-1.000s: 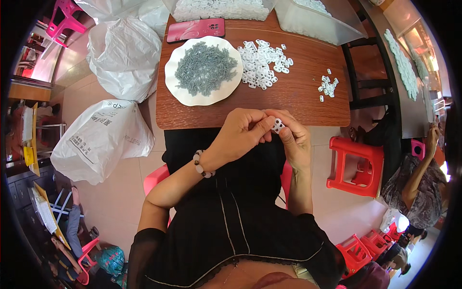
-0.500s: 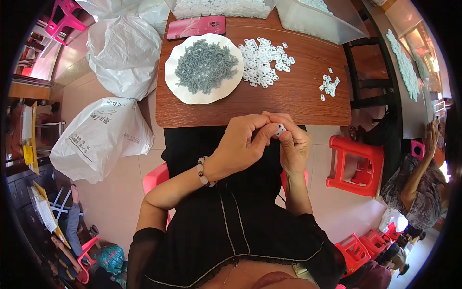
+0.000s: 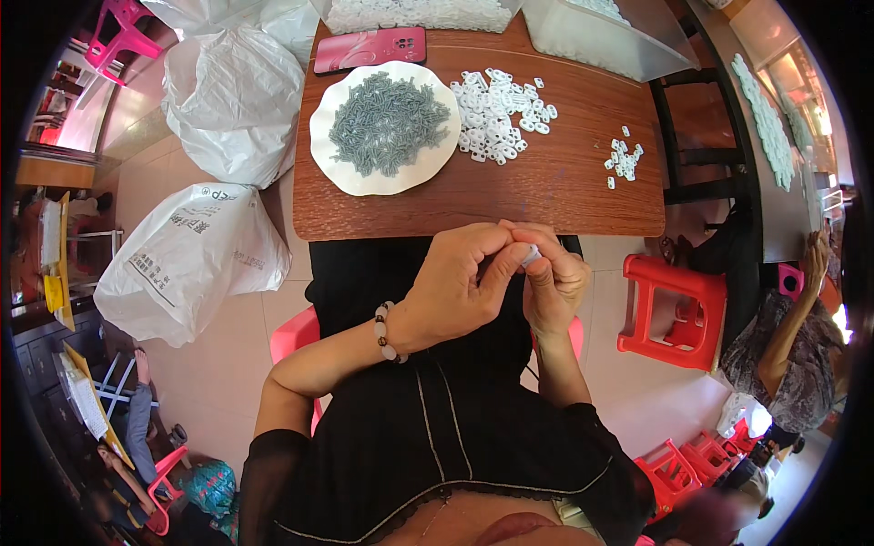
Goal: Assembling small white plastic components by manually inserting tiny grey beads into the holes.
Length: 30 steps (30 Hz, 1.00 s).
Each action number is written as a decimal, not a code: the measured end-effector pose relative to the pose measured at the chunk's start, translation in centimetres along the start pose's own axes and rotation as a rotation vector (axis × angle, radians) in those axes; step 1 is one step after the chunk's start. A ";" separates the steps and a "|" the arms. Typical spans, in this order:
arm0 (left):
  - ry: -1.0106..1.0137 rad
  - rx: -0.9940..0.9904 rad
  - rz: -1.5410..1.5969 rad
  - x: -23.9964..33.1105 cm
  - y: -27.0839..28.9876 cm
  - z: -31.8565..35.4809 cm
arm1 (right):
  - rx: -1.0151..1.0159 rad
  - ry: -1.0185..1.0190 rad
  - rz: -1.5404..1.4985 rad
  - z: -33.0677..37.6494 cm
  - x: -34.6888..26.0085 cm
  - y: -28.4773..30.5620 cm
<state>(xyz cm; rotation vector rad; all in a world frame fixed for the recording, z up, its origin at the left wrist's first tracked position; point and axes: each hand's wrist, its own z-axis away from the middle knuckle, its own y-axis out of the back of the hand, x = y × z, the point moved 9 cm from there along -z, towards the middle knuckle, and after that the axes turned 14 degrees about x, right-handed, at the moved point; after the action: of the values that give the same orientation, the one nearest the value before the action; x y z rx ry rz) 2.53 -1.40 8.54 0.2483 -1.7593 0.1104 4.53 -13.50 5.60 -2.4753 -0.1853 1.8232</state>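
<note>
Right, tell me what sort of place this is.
Likely a small shared workroom for handwork: a plate of small grey pieces and a heap of white pieces sit on the table, bins of white parts stand behind, and another person is off to the right.

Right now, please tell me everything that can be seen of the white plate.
The plate is off-white and roundish, with a wavy rim and a smooth surface; it may be ceramic or plastic. It lies flat, facing up, on the brown wood-look table, toward the left side. A heap of small grey rods covers its middle, leaving a bare pale band. A pink phone lies beyond it and loose white pieces crowd its right edge; I cannot tell whether they touch it.
</note>
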 end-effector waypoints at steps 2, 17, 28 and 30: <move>0.000 -0.005 -0.013 0.0 -0.2 0.1 | 0.022 0.016 0.018 0.2 0.0 0.1; 0.102 -0.065 0.024 -2.0 -0.9 -0.5 | 0.121 -0.114 -0.137 0.6 2.5 0.8; 0.070 0.013 0.054 -4.1 -1.8 -2.0 | 0.036 -0.259 -0.381 -0.9 4.5 0.7; 0.027 0.028 0.041 -4.1 -1.9 -2.1 | 0.010 -0.258 -0.400 -1.2 4.9 0.8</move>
<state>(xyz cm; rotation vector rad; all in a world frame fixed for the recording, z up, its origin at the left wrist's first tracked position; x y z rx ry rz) 5.67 -2.37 4.82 0.2300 -1.7369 0.1669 7.15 -13.61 1.18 -1.9980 -0.6302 1.9375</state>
